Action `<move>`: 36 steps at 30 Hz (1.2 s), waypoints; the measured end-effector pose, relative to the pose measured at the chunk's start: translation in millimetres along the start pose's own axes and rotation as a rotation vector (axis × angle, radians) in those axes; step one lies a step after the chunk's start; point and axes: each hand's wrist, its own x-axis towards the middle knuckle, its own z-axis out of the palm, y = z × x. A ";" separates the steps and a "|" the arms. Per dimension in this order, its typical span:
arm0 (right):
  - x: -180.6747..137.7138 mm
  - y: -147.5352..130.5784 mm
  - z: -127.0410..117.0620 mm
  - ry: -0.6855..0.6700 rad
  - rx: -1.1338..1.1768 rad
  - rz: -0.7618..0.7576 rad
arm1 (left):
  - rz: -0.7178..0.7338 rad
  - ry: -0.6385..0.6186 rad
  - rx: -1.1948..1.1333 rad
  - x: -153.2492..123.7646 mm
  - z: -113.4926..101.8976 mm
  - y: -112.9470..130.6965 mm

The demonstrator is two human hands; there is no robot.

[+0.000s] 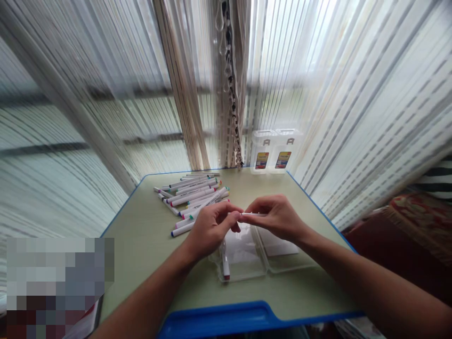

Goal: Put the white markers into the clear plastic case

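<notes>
My right hand [274, 215] is closed around a white marker [254, 214] held level. My left hand [215, 223] pinches the marker's left end, so both hands meet on it. Below them lies an opened clear plastic case [243, 270], its two halves spread flat on the table. Inside the left half, along its left side, rests a single marker with a dark red end [226, 269]. Just beyond my left hand is a loose pile of white markers [190, 195] with variously coloured ends; my hand hides part of it.
The pale green table [141, 263] has a blue rim and a blue front tray [219, 320]. At its back right edge stand clear cases with labels [271, 150]. Striped string curtains [123, 117] hang close behind. A dark red seat [384, 245] is at the right.
</notes>
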 end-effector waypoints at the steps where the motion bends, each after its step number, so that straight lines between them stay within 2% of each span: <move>1: 0.4 0.4 -0.1 -0.019 0.044 0.025 | 0.008 0.002 0.001 0.0 -0.6 -0.1; 7: 4.0 -0.9 -2.2 -0.116 0.265 0.123 | 0.007 0.014 0.017 0.9 -3.4 -2.0; 13: 5.0 -2.1 -3.6 -0.126 0.306 0.129 | -0.006 0.065 -0.016 2.5 -5.2 -2.0; 22: 7.3 -5.7 -8.1 -0.098 0.302 0.168 | -0.069 0.221 -0.248 8.3 -14.1 -6.7; 28: 8.2 -1.8 -9.4 -0.081 0.428 0.213 | -0.105 0.333 -0.465 11.9 -18.1 -7.0; 36: 8.5 1.6 -9.6 -0.077 0.639 0.188 | -0.120 0.382 -0.516 13.4 -21.2 -6.8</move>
